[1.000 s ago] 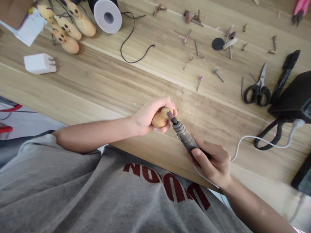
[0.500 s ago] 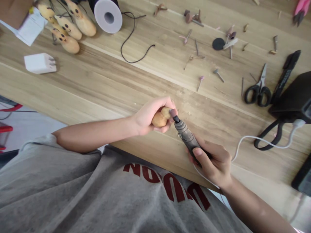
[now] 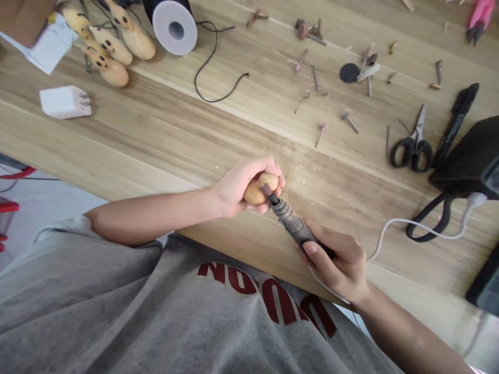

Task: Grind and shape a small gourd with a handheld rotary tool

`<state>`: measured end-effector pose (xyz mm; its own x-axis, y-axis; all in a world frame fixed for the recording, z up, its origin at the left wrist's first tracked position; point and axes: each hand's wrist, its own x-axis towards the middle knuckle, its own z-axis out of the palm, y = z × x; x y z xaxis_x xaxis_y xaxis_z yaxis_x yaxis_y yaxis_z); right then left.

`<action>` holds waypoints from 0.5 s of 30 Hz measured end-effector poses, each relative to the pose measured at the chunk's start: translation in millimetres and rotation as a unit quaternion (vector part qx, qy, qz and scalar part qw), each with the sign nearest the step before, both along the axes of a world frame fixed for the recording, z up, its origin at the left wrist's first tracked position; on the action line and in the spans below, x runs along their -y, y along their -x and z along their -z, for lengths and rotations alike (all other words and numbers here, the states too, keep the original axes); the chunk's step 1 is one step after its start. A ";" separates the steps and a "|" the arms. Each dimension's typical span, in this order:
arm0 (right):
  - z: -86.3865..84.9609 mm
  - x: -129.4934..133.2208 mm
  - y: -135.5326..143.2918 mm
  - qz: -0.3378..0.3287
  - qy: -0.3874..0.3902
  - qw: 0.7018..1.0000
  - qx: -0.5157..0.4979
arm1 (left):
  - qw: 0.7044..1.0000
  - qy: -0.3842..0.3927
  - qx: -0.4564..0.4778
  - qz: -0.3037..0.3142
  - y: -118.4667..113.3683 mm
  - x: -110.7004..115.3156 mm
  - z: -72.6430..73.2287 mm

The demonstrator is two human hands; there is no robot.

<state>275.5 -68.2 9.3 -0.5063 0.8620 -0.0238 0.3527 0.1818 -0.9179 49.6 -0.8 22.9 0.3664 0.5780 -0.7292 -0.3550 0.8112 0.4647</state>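
My left hand is wrapped round a small tan gourd, whose two rounded lobes show between thumb and fingers. In my right hand lies a grey rotary tool, gripped like a pen, its thin white cord trailing off to the right. The tool's brownish sanding tip meets the gourd near the waist between its lobes. Part of the gourd is hidden by my left fingers.
Several gourds with drawn faces, a spool of black cord and a white plug adapter are at the upper left. Loose tool bits, scissors, a black marker and a black box lie to the right.
The rotary tool has shifted left with my right hand, its tip passing from the gourd's far small end to its waist. My left hand stays in place, the gourd turned slightly.
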 end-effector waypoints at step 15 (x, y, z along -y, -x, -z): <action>0.2 0.8 -0.7 0.007 0.015 1.000 0.006 | 1.000 -0.007 0.009 0.006 0.4 -0.1 -0.9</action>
